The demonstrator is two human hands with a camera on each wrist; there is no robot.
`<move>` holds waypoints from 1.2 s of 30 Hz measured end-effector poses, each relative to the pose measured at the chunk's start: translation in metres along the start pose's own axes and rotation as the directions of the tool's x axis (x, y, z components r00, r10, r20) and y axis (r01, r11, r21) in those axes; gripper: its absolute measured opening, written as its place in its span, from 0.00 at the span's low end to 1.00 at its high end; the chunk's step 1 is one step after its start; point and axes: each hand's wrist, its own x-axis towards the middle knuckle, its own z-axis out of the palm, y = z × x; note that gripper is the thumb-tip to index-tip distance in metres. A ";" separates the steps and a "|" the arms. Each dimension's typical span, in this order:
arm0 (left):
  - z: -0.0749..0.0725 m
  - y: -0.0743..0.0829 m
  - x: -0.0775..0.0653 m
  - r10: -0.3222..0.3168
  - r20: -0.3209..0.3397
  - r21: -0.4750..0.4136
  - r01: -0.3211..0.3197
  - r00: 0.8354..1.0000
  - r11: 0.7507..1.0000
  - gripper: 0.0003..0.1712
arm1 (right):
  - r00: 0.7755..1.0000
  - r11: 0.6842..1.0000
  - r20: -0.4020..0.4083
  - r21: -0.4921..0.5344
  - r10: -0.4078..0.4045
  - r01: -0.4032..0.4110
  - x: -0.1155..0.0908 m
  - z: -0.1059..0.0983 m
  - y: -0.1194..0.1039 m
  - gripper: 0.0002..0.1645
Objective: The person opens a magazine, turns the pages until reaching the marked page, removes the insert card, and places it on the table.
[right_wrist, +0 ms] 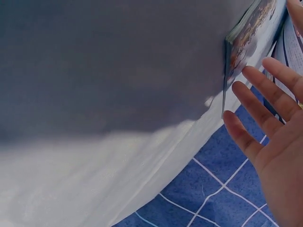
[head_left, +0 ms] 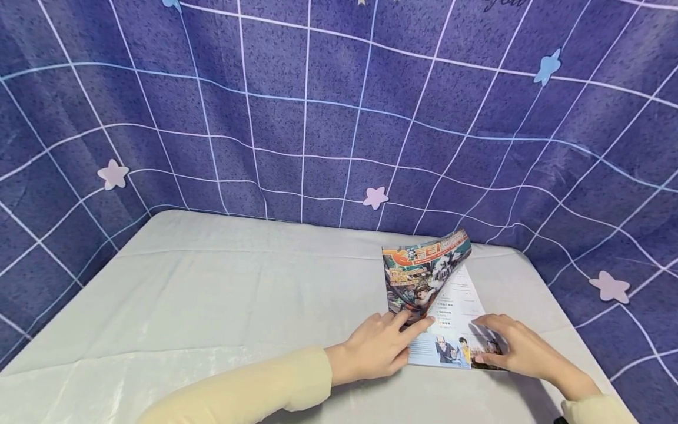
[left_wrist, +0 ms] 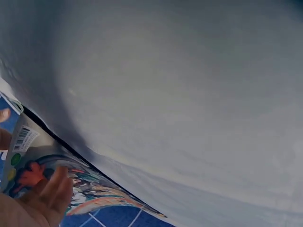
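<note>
A magazine (head_left: 455, 338) lies on the bed-like white surface, right of centre in the head view. Its colourful front cover (head_left: 410, 268) is lifted and curls over to the left, baring a white printed page with cartoon figures along the bottom. My left hand (head_left: 376, 347) rests at the lower part of the turned cover, fingers stretched across the cover and the page. In the left wrist view its fingers lie along the cover, near a barcode (left_wrist: 24, 137). My right hand (head_left: 524, 347) touches the magazine's lower right corner, thumb and fingers spread apart, as the right wrist view also shows.
White cloth (head_left: 238, 282) covers the flat surface and stretches away to the left of the magazine. Behind and at both sides hangs a purple-blue curtain (head_left: 275, 135) with white grid lines and stars. The surface's right edge runs close beside my right forearm.
</note>
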 end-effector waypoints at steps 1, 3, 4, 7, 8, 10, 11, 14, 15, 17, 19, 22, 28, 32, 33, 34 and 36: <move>-0.001 0.000 -0.001 -0.008 0.011 0.016 0.008 1.000 1.000 0.39 | 1.000 1.000 0.000 -0.005 -0.001 0.001 0.000 0.000 0.000 0.36; -0.003 0.000 -0.002 -0.024 0.021 0.048 0.023 1.000 0.999 0.39 | 1.000 1.000 0.002 -0.013 -0.003 0.003 -0.001 0.000 -0.001 0.38; -0.004 0.000 -0.002 -0.032 0.025 0.063 0.031 0.999 0.998 0.39 | 1.000 1.000 0.004 -0.017 -0.001 0.001 -0.001 0.000 -0.001 0.39; -0.006 0.001 -0.005 -0.058 0.008 0.109 0.057 0.998 0.992 0.39 | 1.000 1.000 0.014 -0.028 0.004 -0.004 -0.002 0.001 -0.002 0.42; -0.006 0.001 -0.005 -0.064 -0.005 0.124 0.064 0.998 0.990 0.38 | 1.000 1.000 0.016 -0.029 0.005 -0.004 -0.002 0.002 -0.003 0.43; -0.006 0.002 -0.006 -0.076 -0.032 0.142 0.080 0.997 0.987 0.38 | 1.000 0.999 0.021 -0.033 0.007 -0.006 -0.003 0.002 -0.003 0.45; -0.006 0.002 -0.007 -0.081 -0.045 0.146 0.086 0.996 0.985 0.38 | 1.000 0.999 0.023 -0.034 0.007 -0.007 -0.003 0.002 -0.003 0.45; -0.007 0.001 -0.008 -0.096 -0.070 0.153 0.106 0.993 0.983 0.37 | 0.999 0.999 0.030 -0.033 0.012 -0.011 -0.004 0.003 -0.004 0.46; -0.007 0.001 -0.008 -0.102 -0.076 0.154 0.112 0.992 0.982 0.38 | 0.999 0.999 0.033 -0.031 0.015 -0.014 -0.004 0.003 -0.005 0.46; -0.008 0.001 -0.008 -0.113 -0.075 0.158 0.124 0.991 0.980 0.38 | 0.999 0.999 0.038 -0.026 0.019 -0.018 -0.003 0.003 -0.005 0.46; -0.008 0.001 -0.009 -0.125 -0.070 0.163 0.135 0.990 0.977 0.39 | 0.999 0.999 0.039 -0.028 0.018 -0.017 -0.003 0.003 -0.006 0.46; -0.010 0.000 -0.010 -0.143 -0.059 0.157 0.151 0.988 0.976 0.39 | 0.999 0.999 0.030 -0.034 0.012 -0.011 -0.003 0.002 -0.006 0.46; -0.012 0.002 -0.013 -0.175 -0.061 0.137 0.182 0.983 0.974 0.38 | 0.999 1.000 0.033 -0.024 -0.001 0.001 -0.003 0.004 -0.005 0.45; -0.013 0.003 -0.014 -0.183 -0.054 0.138 0.189 0.982 0.972 0.37 | 0.999 1.000 0.038 -0.026 -0.001 0.002 -0.003 0.004 -0.004 0.45; -0.014 0.004 -0.014 -0.183 -0.054 0.140 0.189 0.982 0.972 0.38 | 0.999 1.000 0.037 -0.028 -0.004 0.005 -0.004 0.004 -0.004 0.44; -0.014 0.004 -0.014 -0.183 -0.053 0.146 0.189 0.982 0.971 0.38 | 0.999 0.999 0.036 -0.032 -0.007 0.008 -0.004 0.004 -0.004 0.44; -0.014 0.004 -0.014 -0.181 -0.049 0.163 0.186 0.982 0.969 0.38 | 0.999 0.999 0.034 -0.045 -0.014 0.015 -0.003 0.004 -0.004 0.43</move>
